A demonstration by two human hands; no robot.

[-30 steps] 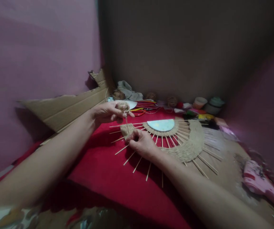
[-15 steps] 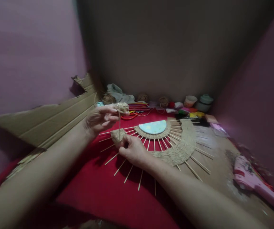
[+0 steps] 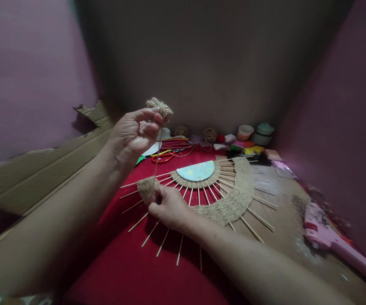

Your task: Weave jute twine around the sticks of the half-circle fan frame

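Note:
My left hand (image 3: pixel 140 131) is raised and closed on a small bundle of twine (image 3: pixel 160 108). A taut strand of twine (image 3: pixel 158 156) drops from it to the woven band (image 3: pixel 227 208) of a half-round stick frame. Thin sticks (image 3: pixel 261 219) fan out from a light-blue patterned half disc (image 3: pixel 197 171), which has a woven edge. My right hand (image 3: pixel 171 205) pinches the woven band at its left part, where the strand meets it; the fingertips partly hide that spot. The frame rests on red cloth at the left and on a brown surface at the right.
A pink glue gun (image 3: pixel 325 231) lies at the right. Scissors with red and yellow handles (image 3: pixel 163 156) lie behind the frame. Twine balls (image 3: pixel 210 135), a cup (image 3: pixel 245 132) and a lidded jar (image 3: pixel 264 134) line the back wall. Torn cardboard (image 3: pixel 49 169) leans at the left.
My left hand has risen with the twine bundle, drawing out a longer strand. My right hand stays on the woven band. The whole view has shifted slightly.

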